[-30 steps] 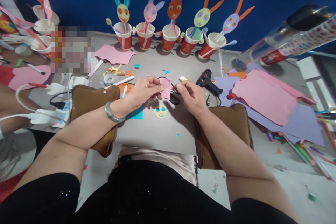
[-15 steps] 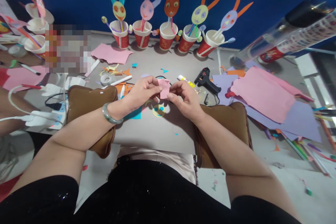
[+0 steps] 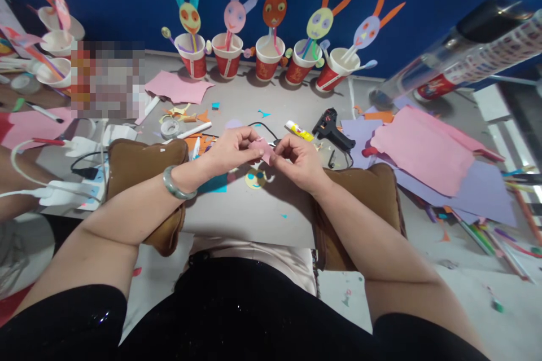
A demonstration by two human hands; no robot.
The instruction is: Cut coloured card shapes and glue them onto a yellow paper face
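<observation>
Above the table's front part I hold a small piece of pink paper (image 3: 263,149) between both hands. My left hand (image 3: 237,151) pinches it from the left, with thumb and fingers closed on it. From the right, the thumb and fingertips of my right hand (image 3: 301,162) grip its lower right corner. Just below the hands lies a yellow paper face (image 3: 256,179) with blue eyes and a blue mouth. A piece of blue paper (image 3: 213,183) lies partly under my left wrist.
Red paper cups (image 3: 270,59) with paper rabbits line the back. A black glue gun (image 3: 334,131) and a yellow glue stick (image 3: 299,130) lie beyond my right hand. Pink sheets (image 3: 425,149) are stacked at right; brown cushions (image 3: 148,172) flank my forearms. A power strip (image 3: 94,187) with plugs is at left.
The pink paper has been tilted and turned, its right end now lower. My right hand has shifted slightly closer and pinches its corner.
</observation>
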